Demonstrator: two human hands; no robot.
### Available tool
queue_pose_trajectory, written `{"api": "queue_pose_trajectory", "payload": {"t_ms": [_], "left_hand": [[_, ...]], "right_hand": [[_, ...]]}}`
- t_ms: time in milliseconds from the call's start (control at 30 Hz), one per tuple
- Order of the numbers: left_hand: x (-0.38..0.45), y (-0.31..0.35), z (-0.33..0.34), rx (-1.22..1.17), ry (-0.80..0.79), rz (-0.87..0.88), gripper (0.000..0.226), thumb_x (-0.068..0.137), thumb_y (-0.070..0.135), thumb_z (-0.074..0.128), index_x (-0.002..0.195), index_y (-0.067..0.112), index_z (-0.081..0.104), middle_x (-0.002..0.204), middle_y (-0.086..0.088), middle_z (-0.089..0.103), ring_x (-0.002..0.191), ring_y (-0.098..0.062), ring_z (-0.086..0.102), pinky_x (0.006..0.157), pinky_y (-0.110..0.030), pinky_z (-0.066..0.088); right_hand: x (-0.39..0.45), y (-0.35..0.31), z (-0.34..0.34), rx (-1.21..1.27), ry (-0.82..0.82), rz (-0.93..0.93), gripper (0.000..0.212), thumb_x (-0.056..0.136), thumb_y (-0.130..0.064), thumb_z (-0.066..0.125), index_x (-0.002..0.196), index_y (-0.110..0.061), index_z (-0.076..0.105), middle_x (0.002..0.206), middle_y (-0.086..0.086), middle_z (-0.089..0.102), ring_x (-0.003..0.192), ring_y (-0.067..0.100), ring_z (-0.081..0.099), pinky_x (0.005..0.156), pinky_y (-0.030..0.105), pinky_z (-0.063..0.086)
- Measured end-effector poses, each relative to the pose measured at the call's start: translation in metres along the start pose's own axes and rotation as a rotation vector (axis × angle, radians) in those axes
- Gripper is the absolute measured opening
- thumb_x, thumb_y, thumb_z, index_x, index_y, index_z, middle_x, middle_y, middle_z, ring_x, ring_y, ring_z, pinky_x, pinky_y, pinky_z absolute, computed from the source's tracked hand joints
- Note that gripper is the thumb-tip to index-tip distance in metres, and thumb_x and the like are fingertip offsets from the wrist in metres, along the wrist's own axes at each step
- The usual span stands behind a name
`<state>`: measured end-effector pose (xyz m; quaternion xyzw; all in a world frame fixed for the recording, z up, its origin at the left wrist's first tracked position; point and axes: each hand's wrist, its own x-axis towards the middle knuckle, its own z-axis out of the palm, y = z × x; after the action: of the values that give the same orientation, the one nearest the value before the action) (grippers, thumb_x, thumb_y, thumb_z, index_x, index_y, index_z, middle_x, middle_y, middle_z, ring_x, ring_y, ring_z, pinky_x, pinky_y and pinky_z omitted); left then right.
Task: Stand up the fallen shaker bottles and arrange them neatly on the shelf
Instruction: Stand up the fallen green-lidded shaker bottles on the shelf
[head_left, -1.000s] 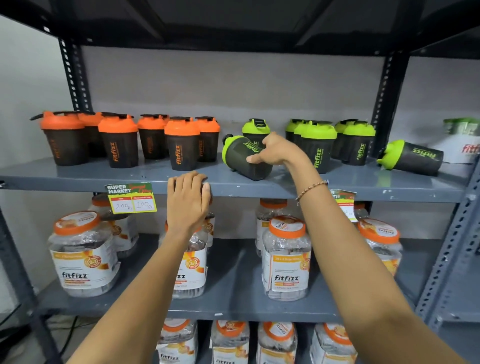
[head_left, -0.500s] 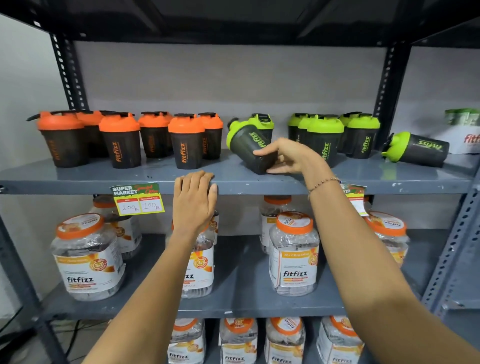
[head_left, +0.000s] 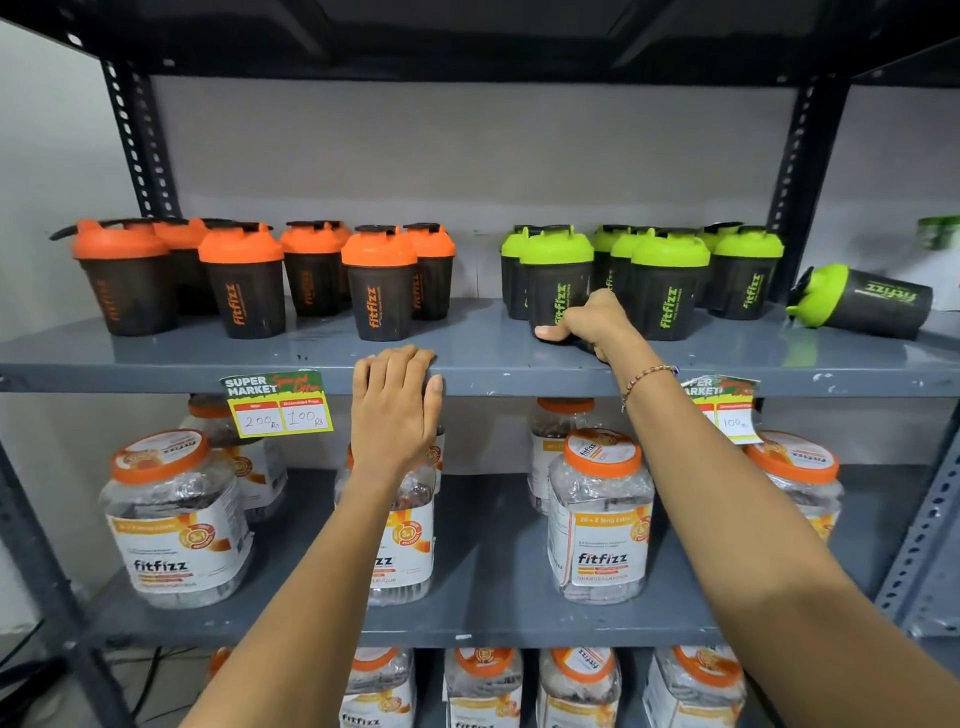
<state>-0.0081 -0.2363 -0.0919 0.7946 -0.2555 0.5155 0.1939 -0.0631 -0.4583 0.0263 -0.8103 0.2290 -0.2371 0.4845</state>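
- Nearest: two bare forearms reach up from the lower edge, across the lower shelves of clear fitfizz jars (head_left: 600, 519) with orange lids.
- Left hand (head_left: 395, 410) lies palm-flat on the front lip of the grey shelf (head_left: 156, 358); its fingers (head_left: 402, 358) are pressed together and hooked over the edge, holding nothing. A price tag (head_left: 278, 402) hangs just to its left.
- Right hand (head_left: 587, 325), with a beaded bracelet (head_left: 647, 382) on the wrist, is wrapped round the base of an upright green-lidded shaker (head_left: 558, 280); thumb at the front, the other fingers hidden behind the cup.
- That shaker stands on the shelf at the front of the green group, base flat.
- Farther right, upright green shakers (head_left: 670, 283) stand close together in two rough rows.
- Left half of the shelf: orange-lidded shakers (head_left: 379, 283), all upright, loosely staggered.
- Far right, past the upright post (head_left: 789, 208): one fallen green shaker (head_left: 862, 301) lies on its side, lid pointing left, well apart from the hands.
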Motion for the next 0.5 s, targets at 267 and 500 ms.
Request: {"api": "queue_pose_trajectory", "payload": {"t_ms": [267, 500], "left_hand": [[-0.001, 0.003, 0.000, 0.001, -0.004, -0.036, 0.038, 0.096, 0.033, 0.033, 0.114, 0.012, 0.059, 0.114, -0.007, 0.061, 0.107, -0.021, 0.046, 0.101, -0.038, 0.028], [0.001, 0.012, -0.008, -0.058, -0.040, -0.119, 0.033, 0.096, 0.031, 0.035, 0.112, 0.014, 0.059, 0.112, -0.004, 0.060, 0.108, -0.021, 0.051, 0.109, -0.037, 0.024]], "right_hand": [[0.007, 0.000, 0.005, -0.116, 0.005, -0.018, 0.042, 0.069, -0.018, 0.084, 0.091, -0.003, 0.051, 0.101, 0.011, 0.058, 0.105, 0.027, 0.056, 0.077, 0.032, 0.047], [-0.002, 0.002, 0.007, -0.237, 0.066, -0.088, 0.062, 0.069, -0.035, 0.083, 0.111, 0.001, 0.054, 0.123, 0.015, 0.058, 0.120, 0.034, 0.052, 0.102, 0.044, 0.044]]}}
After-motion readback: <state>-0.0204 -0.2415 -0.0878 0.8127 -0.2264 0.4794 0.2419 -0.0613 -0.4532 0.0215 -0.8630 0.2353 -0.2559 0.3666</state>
